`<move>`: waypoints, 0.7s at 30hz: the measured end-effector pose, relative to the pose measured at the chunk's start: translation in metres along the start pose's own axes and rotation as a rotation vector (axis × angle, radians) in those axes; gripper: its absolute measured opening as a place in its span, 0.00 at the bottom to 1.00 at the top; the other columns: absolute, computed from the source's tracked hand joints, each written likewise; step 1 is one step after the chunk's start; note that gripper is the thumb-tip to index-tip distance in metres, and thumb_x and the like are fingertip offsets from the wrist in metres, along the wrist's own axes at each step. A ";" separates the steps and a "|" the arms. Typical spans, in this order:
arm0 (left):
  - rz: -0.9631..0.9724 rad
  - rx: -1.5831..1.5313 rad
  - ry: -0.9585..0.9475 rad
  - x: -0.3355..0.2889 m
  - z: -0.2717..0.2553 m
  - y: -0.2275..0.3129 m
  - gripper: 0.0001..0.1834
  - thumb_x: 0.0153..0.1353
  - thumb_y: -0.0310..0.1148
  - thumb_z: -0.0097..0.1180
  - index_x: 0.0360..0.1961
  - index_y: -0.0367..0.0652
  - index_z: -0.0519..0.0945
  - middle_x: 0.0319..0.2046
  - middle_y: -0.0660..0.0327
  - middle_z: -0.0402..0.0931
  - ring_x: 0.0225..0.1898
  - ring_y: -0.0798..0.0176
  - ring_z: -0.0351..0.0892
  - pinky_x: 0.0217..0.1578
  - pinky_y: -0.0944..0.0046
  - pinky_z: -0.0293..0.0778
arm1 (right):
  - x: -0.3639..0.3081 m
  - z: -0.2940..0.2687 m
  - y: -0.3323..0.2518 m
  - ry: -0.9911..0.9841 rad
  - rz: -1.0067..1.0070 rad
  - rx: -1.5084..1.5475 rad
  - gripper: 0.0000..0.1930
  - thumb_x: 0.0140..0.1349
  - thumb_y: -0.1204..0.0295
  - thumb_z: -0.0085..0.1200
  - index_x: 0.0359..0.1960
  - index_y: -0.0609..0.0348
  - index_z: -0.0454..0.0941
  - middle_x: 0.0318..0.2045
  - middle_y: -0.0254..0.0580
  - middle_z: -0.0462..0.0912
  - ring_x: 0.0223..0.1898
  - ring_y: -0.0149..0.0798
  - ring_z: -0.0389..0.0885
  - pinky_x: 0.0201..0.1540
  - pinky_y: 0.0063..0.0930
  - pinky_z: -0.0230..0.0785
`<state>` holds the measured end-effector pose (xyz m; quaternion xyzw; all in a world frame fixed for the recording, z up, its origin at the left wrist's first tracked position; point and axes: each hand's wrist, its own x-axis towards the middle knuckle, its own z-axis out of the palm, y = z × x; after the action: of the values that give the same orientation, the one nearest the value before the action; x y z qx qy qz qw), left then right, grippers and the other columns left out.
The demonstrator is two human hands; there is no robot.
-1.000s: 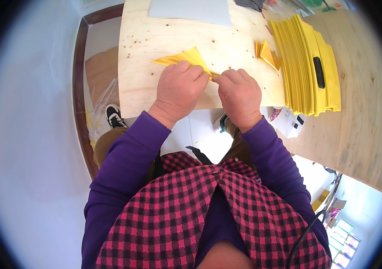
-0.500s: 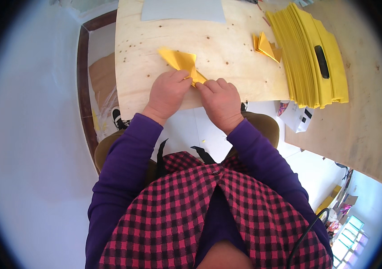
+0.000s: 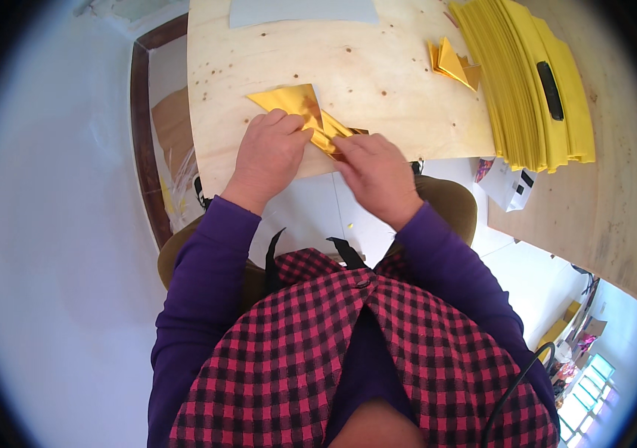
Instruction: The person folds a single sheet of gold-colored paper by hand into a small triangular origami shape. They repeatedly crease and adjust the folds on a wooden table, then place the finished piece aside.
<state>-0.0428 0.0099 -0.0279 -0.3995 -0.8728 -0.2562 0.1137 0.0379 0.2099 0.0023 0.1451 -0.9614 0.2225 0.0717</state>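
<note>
A shiny gold paper sheet [image 3: 294, 102], partly folded into a pointed shape, lies near the front edge of the pale wooden table [image 3: 378, 52]. My left hand [image 3: 268, 153] presses down on its near side, fingers curled over the fold. My right hand [image 3: 375, 174] pinches the folded strip at the paper's right end. Both hands grip the same paper. The middle of the fold is hidden under my fingers.
A folded gold paper piece [image 3: 451, 62] lies farther back on the right. A tall stack of yellow sheets [image 3: 529, 82] with a black object [image 3: 550, 89] on top fills the right side. A grey sheet [image 3: 303, 10] lies at the far edge.
The gold paper has turned and shifted toward the left, its broad flap now pointing away left. Both hands stayed on it and moved closer to the table's front edge.
</note>
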 end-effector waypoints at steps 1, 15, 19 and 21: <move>-0.003 0.003 -0.010 0.000 -0.001 0.001 0.11 0.50 0.26 0.63 0.37 0.45 0.86 0.38 0.66 0.79 0.42 0.60 0.76 0.42 0.58 0.71 | -0.002 -0.007 0.003 0.022 0.016 0.043 0.17 0.59 0.69 0.61 0.50 0.59 0.80 0.42 0.42 0.82 0.44 0.47 0.79 0.47 0.37 0.74; -0.080 -0.196 -0.056 -0.005 0.008 0.004 0.11 0.56 0.24 0.61 0.41 0.35 0.79 0.59 0.49 0.74 0.65 0.44 0.69 0.64 0.51 0.68 | 0.000 0.008 -0.012 -0.185 -0.076 -0.064 0.45 0.63 0.47 0.56 0.71 0.69 0.56 0.72 0.56 0.58 0.75 0.51 0.53 0.75 0.42 0.47; -0.074 -0.213 -0.082 -0.006 0.010 0.001 0.11 0.56 0.25 0.62 0.41 0.36 0.78 0.60 0.48 0.73 0.66 0.42 0.68 0.66 0.49 0.65 | 0.009 0.027 -0.005 -0.186 -0.060 -0.125 0.48 0.63 0.40 0.51 0.72 0.68 0.54 0.73 0.55 0.57 0.76 0.50 0.50 0.76 0.46 0.43; -0.078 -0.210 -0.102 -0.007 0.010 0.000 0.12 0.56 0.26 0.61 0.41 0.36 0.77 0.61 0.47 0.73 0.66 0.42 0.67 0.67 0.48 0.64 | 0.009 0.032 -0.001 -0.259 -0.044 -0.187 0.50 0.62 0.37 0.48 0.72 0.68 0.54 0.73 0.54 0.55 0.76 0.49 0.48 0.76 0.46 0.40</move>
<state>-0.0384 0.0111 -0.0390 -0.3874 -0.8608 -0.3297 0.0165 0.0277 0.1924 -0.0234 0.1865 -0.9757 0.1099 -0.0346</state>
